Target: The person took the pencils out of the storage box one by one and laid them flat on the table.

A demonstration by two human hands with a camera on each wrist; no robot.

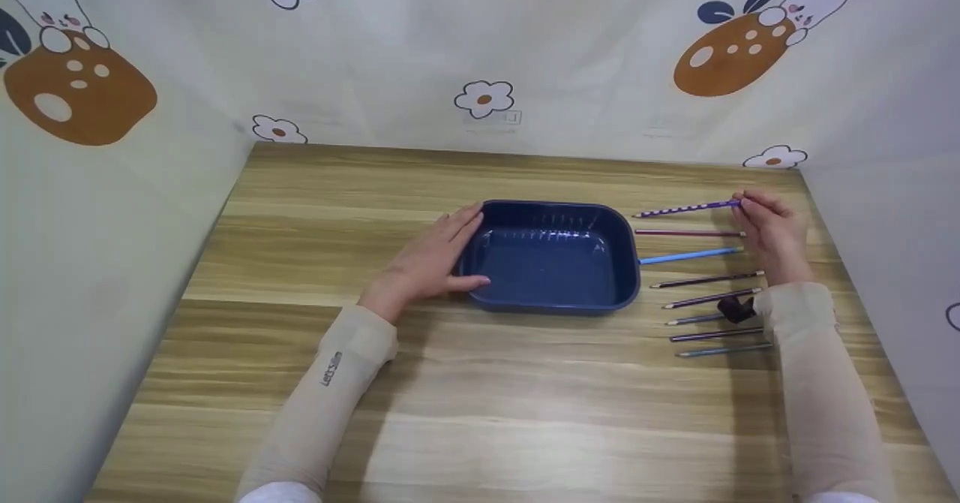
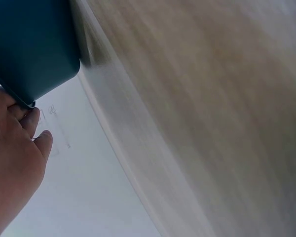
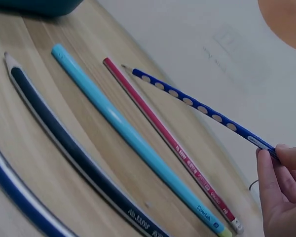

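Note:
A dark blue rectangular basin stands on the wooden table. My left hand rests against its left side, fingers along the rim and thumb spread toward the near corner; fingertips touch the basin's edge in the left wrist view. At the right, my right hand pinches the end of a blue-purple pencil with pale oval spots between thumb and fingers. Its sharpened tip points left toward the basin; whether the tip touches the table cannot be told. Nearest below it lie a red pencil and a light blue pencil.
Several dark pencils lie in a rough column right of the basin, partly under the right wrist. A black object sits at the right cuff. Patterned cloth walls border the table at the back and sides.

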